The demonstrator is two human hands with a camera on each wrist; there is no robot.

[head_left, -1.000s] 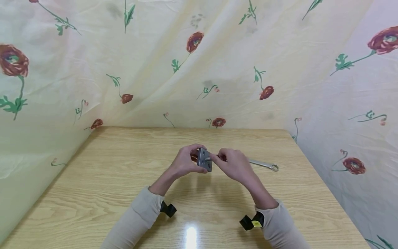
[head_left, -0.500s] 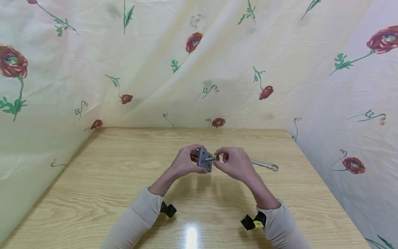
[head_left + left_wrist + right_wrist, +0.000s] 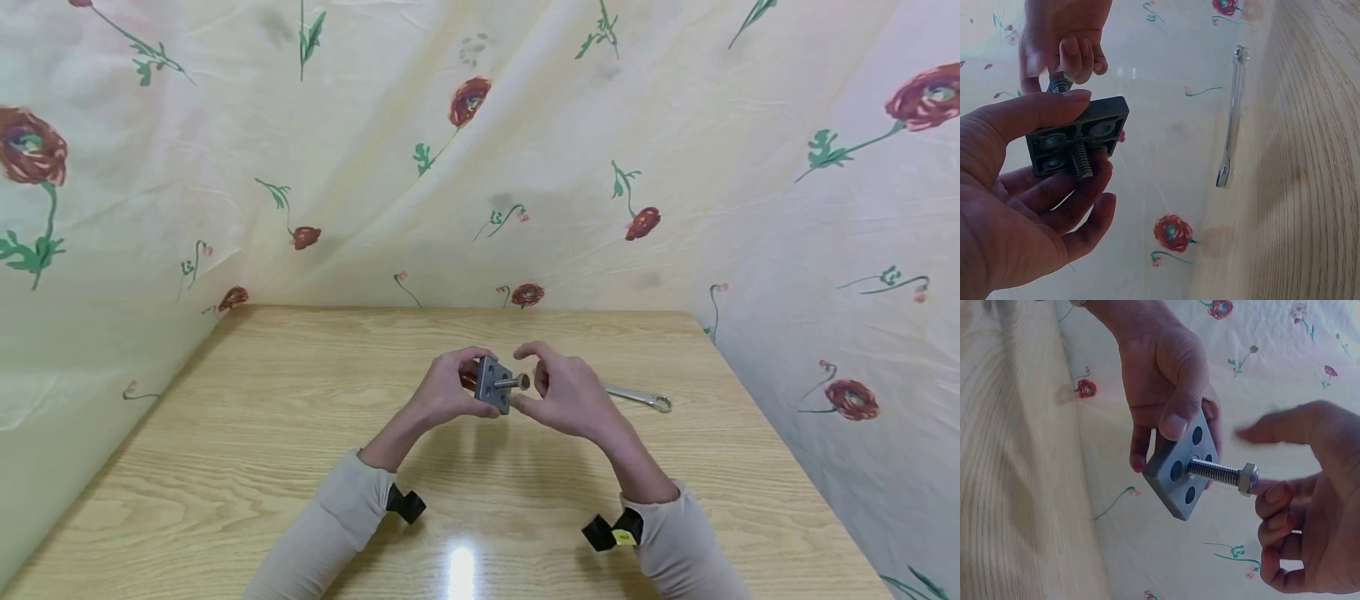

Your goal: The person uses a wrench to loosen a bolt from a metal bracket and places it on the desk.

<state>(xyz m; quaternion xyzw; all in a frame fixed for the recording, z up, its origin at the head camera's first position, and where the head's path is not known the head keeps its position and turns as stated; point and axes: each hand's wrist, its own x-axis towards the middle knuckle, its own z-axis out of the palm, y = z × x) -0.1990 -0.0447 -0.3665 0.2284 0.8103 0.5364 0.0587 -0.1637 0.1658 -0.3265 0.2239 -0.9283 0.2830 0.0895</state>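
My left hand (image 3: 446, 389) holds a grey square plate (image 3: 1169, 470) by its edges, thumb on one side and fingers on the other. A silver hex bolt (image 3: 1216, 472) passes through the plate's middle hole, its head standing well out from the face. Other round holes surround it. From the left wrist, the bolt's threaded end (image 3: 1081, 161) shows poking out of the recessed back. Around the bolt head, apart from it, the thumb and forefinger of my right hand (image 3: 572, 398) are spread; its other fingers are loosely bent close by. The forefinger is blurred in the right wrist view.
A silver wrench (image 3: 637, 395) lies on the wooden table (image 3: 300, 400) behind the right hand, which partly hides it in the head view. Flower-patterned cloth (image 3: 375, 167) hangs along the back and both sides.
Earlier the right fingers were at the bolt head and pinched it; now they have let go and spread apart. More of the bolt shows. The left hand and plate stay put.
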